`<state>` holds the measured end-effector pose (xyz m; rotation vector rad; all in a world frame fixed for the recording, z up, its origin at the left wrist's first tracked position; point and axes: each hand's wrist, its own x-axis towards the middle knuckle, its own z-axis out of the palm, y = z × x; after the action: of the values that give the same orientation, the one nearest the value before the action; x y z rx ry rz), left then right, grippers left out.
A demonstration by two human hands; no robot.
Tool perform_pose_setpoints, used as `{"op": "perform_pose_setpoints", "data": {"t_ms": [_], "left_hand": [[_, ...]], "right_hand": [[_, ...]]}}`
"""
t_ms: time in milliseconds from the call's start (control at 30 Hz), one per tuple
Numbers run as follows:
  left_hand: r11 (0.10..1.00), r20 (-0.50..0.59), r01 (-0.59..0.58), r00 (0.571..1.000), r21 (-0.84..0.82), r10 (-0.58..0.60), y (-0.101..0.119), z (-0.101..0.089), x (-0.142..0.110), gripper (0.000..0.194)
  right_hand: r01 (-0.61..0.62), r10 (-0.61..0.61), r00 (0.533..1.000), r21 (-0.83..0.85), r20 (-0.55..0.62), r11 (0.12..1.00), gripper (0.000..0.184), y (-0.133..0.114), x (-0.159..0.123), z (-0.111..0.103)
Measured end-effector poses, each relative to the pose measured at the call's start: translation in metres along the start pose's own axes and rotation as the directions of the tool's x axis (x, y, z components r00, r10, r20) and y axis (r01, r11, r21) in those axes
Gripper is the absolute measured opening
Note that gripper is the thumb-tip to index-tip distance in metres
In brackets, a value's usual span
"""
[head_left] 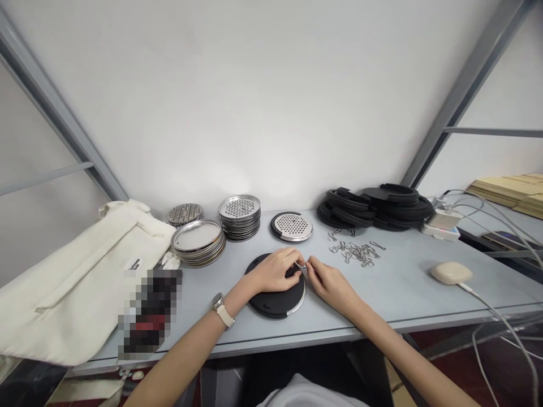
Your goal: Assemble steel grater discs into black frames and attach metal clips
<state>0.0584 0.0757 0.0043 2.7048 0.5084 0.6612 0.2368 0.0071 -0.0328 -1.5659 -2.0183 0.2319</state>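
Observation:
A round black grater holder [271,302] with a metal rim along its right edge lies face down on the table. My left hand [278,270] rests over it, fingers curled and thumb at its right edge. My right hand [328,282] is closed in a pinch beside that edge, close to the left fingertips. A small wire clip [301,265] shows partly between the two hands; the fingers hide the rest. Behind my hands sits a round grater [292,226] with a perforated metal face in a black holder. Loose wire clips [356,252] lie to the right.
Stacked metal grater discs [240,217] and plain-topped discs [198,243] stand at the left. Black holders [394,209] are piled at the back right. A cream bag [85,282] covers the left end. A cream corded device [452,273] and a power strip [441,229] are at right.

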Motion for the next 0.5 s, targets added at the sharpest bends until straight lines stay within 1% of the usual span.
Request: {"op": "perform_pose_setpoints", "data": {"t_ms": [100,200,267,433,500], "left_hand": [[1.000,-0.014,-0.005,1.000,0.019,0.005,-0.0008,0.0019,0.0002,0.015],[1.000,-0.024,-0.007,1.000,0.021,0.008,-0.0017,0.0033,0.0004,0.016],[1.000,-0.028,-0.007,1.000,0.029,0.008,-0.0019,0.0034,0.0005,0.016],[0.998,-0.048,-0.005,0.999,0.070,0.009,-0.0004,0.0029,0.0002,0.022],[0.997,-0.061,0.000,0.998,0.083,0.005,0.0001,0.0029,0.0002,0.025]], "right_hand": [[0.001,-0.001,0.999,0.009,0.036,1.000,0.024,-0.0005,0.0005,-0.0003],[0.051,-0.050,0.994,-0.007,0.093,0.999,0.027,-0.0003,0.0013,0.0000],[0.064,-0.060,0.992,-0.033,0.110,0.997,0.029,0.0001,0.0019,0.0009],[-0.007,0.016,0.995,-0.095,0.096,0.995,0.031,-0.0001,0.0045,0.0042],[-0.006,0.017,0.995,-0.102,0.103,0.995,0.030,-0.0007,0.0059,0.0052]]}}
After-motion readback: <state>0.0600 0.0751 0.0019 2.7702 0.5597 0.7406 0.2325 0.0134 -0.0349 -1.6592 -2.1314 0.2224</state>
